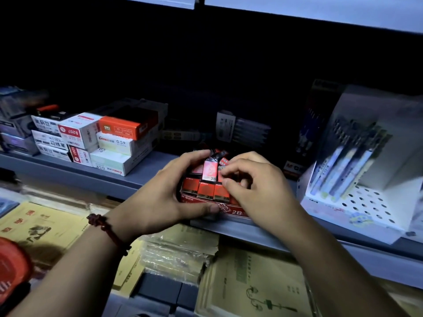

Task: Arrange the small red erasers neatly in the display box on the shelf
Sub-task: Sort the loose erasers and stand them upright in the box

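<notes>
Bracing the display box [231, 210] from its nine o'clock side, the left hand [158, 195] wraps it. The thumb [206, 209] lies along the front wall and the fingers [194, 154] curl over the far corner, clamped on the cardboard. That hold looks meant to keep the light box from sliding on the shelf [128, 179] while the other hand works inside it.

The right hand [256, 186] hovers over the three o'clock side. Its fingers are bent and bunched close together, tips pointing down among the erasers [206, 190]. Whether they actually pinch one I cannot tell, since the knuckles hide the contact.

The box sits at the front lip of the shelf, dead centre in view. A front row of red erasers marked 2B stands level and tight. Behind it, toward twelve o'clock, a paler one [210, 171] sticks up above the rest, and a few more lie tilted at the back. I judge the task partly done: front row settled, rear rows yet to be squared and pressed flat.

Stacked cartons [109, 143] sit toward ten o'clock, apart from the box, and a white pen stand [357, 202] sits just beside it at three o'clock. Notebooks [251, 282] lie below at six o'clock. The box's nearness to the edge is a risk: a hard push could tip it off.
</notes>
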Motion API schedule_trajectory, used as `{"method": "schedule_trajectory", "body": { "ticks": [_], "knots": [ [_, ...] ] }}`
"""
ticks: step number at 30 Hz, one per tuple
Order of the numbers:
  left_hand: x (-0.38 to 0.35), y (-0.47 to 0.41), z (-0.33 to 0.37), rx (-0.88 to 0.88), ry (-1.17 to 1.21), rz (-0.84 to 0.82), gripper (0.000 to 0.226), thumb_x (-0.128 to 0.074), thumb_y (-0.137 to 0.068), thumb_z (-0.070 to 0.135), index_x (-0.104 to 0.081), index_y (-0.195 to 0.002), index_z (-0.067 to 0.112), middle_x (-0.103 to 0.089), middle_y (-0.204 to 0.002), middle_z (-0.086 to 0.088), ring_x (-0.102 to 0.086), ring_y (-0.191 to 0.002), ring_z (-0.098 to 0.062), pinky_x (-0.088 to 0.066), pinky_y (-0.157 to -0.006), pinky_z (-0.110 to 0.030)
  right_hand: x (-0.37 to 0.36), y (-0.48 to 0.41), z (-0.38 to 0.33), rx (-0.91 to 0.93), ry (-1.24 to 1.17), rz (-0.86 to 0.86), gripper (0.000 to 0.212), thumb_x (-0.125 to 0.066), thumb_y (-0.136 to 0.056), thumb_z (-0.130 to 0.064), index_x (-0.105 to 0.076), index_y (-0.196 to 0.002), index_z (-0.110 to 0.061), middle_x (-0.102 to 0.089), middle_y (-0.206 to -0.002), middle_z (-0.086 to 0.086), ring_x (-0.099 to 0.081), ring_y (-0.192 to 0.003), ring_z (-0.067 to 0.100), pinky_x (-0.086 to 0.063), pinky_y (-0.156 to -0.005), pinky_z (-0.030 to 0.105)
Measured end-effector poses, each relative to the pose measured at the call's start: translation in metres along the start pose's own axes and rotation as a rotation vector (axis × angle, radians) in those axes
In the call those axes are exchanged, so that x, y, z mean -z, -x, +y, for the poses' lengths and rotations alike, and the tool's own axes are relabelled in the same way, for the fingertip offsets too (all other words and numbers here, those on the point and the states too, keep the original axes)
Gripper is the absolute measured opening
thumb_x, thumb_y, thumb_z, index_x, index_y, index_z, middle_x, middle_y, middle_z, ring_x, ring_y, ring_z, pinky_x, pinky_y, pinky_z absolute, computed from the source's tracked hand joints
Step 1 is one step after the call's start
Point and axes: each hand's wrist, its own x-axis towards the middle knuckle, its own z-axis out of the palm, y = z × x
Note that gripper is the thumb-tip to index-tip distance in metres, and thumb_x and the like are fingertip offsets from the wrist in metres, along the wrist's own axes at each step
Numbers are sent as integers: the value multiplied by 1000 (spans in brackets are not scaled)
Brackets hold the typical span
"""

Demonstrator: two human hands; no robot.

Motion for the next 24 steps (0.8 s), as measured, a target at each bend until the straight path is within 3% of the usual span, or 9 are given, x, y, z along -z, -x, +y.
{"method": "schedule_trajectory", "body": {
  "ticks": [3,5,9,12,16,21,24],
  "knots": [
    [-3,2,4,-12,97,28,82,-85,-76,28,-44,-147,36,-62,-136,10,-66,-118,-11,-57,-99,-41,-1,-3,4,-27,1,26,14,-74,-88,-17,-72,-90,-30,-57,-102,-16,-52,-64,8,-48,-64,23],
    [-4,3,5,-18,118,45,76,-81,-79,26,-45,-146,33,-63,-134,12,-66,-117,-10,-55,-102,-38,-1,-3,4,-44,-24,8,20,-75,-88,-17,-72,-97,-34,-54,-99,-13,-53,-64,7,-49,-63,24],
    [-5,0,7,-34,102,39,69,-81,-84,37,-48,-145,35,-57,-141,12,-60,-127,-8,-50,-109,-41,-2,-2,3,-49,-16,-78,18,-73,-90,-20,-72,-101,-34,-53,-88,-8,-51,-66,4,-44,-65,18],
    [-9,-1,6,-42,97,60,67,-79,-81,39,-52,-142,34,-57,-142,12,-58,-129,-7,-49,-109,-42,-2,-2,3,-40,23,-20,11,-73,-90,-21,-71,-93,-32,-53,-92,-10,-55,-66,6,-41,-62,12],
    [-15,-2,9,-98,-27,209,59,-72,-78,52,-62,-133,31,-55,-142,16,-51,-135,-5,-45,-113,-41,-1,-3,6,-101,-38,83,11,-74,-90,-15,-70,-89,-26,-62,-86,-5,-53,-64,4,-43,-60,13],
    [-23,-3,15,-156,-27,247,35,-79,-87,22,-72,-121,22,-66,-125,11,-60,-123,-5,-48,-108,-32,8,-1,-2,-43,-199,139,20,-64,-97,-11,-74,-101,-27,-63,-94,-2,-68,-80,15,-55,-74,28],
    [-25,-2,21,-104,53,305,32,-80,-86,17,-72,-116,23,-73,-110,13,-67,-107,-1,-55,-97,-28,14,3,-12,-124,-418,78,16,-63,-98,-8,-73,-100,-20,-73,-87,11,-73,-74,14,-56,-72,24]
  ]
}}
